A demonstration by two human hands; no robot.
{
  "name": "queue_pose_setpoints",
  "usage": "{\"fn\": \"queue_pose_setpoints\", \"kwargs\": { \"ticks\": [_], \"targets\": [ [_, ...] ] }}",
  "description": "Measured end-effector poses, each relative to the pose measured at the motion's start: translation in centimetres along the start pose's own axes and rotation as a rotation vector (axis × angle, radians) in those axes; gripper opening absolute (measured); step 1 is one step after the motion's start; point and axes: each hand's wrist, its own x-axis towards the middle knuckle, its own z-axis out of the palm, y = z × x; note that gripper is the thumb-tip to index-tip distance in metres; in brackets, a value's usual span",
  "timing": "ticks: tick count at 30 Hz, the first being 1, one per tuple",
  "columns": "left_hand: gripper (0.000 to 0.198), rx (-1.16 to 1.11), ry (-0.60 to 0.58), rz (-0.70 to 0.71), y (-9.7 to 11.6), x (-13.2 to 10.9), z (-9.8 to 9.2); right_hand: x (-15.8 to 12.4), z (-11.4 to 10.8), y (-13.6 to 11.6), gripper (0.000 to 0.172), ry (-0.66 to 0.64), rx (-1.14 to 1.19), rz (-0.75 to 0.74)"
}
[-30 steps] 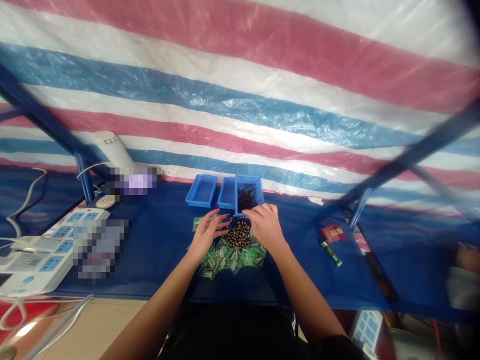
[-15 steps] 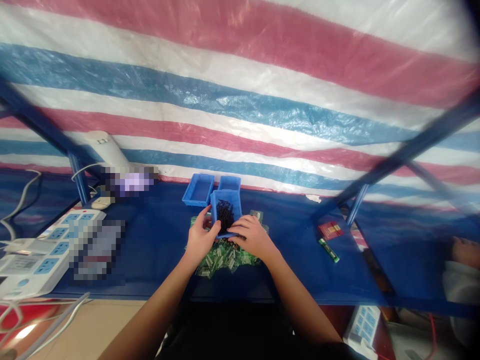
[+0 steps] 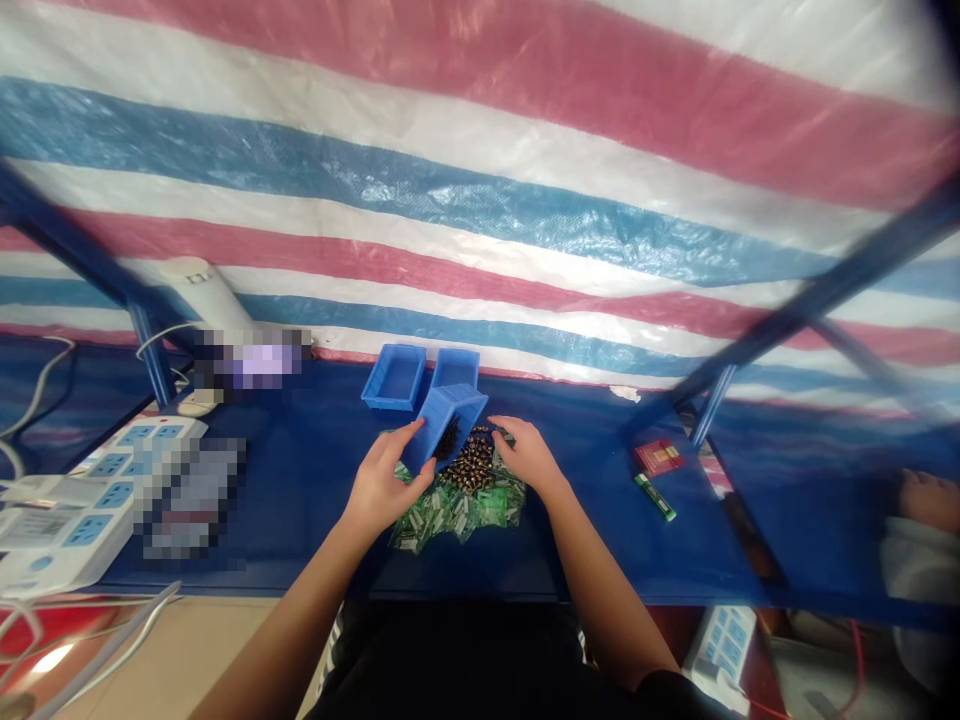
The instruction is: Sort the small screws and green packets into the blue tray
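Observation:
My left hand (image 3: 386, 480) grips a blue plastic bin (image 3: 430, 424) by its left side, fingers on the wall and thumb underneath. The bin is tilted to the right, and dark small parts (image 3: 448, 440) show inside it. Beside its lower edge lies a heap of small black-and-gold pieces (image 3: 472, 462), on top of green-and-clear packets (image 3: 457, 512). My right hand (image 3: 525, 452) is off the bin, fingers apart at the right edge of the heap, with nothing visible in it.
Two more blue bins (image 3: 394, 376) stand behind on the blue table (image 3: 315, 480). At right lie a red packet (image 3: 658, 457) and a green tube (image 3: 655, 497). A large power strip (image 3: 112, 500) sits at left. Another person's hand (image 3: 928, 500) is at far right.
The bin has gone from nearly level between both hands to tilted rightward in my left hand. My right hand has let go and shifted right, exposing the black-and-gold heap.

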Motion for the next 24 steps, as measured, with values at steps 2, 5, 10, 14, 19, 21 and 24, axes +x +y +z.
{"fn": "queue_pose_setpoints", "kwargs": {
  "ticks": [2,5,10,14,19,21,24],
  "targets": [
    [0.054,-0.006,-0.004,0.075,-0.4,0.0,0.0,-0.1,0.4,0.0,0.036,-0.030,-0.011,-0.029],
    [0.050,-0.012,-0.040,0.109,-0.9,0.2,0.0,-0.1,0.6,-0.4,0.040,-0.101,-0.006,-0.072],
    [0.052,-0.050,-0.024,0.128,-1.1,0.7,-0.8,-0.1,0.3,-1.0,0.045,-0.166,0.005,-0.078],
    [0.049,-0.114,0.079,0.072,-1.1,1.2,-1.6,-0.2,0.0,-1.2,0.044,-0.121,0.069,-0.033],
    [0.059,-0.437,0.146,-0.149,-0.7,1.3,-0.8,0.0,-0.5,-2.4,0.048,0.036,0.464,0.021],
    [0.060,-0.605,0.052,-0.228,-0.1,1.1,0.0,0.2,-0.5,-3.0,0.060,0.043,0.642,0.023],
    [0.059,-0.703,-0.092,-0.277,1.2,1.1,0.9,0.5,-0.3,-3.2,0.068,0.106,0.777,0.125]
  ]
}}
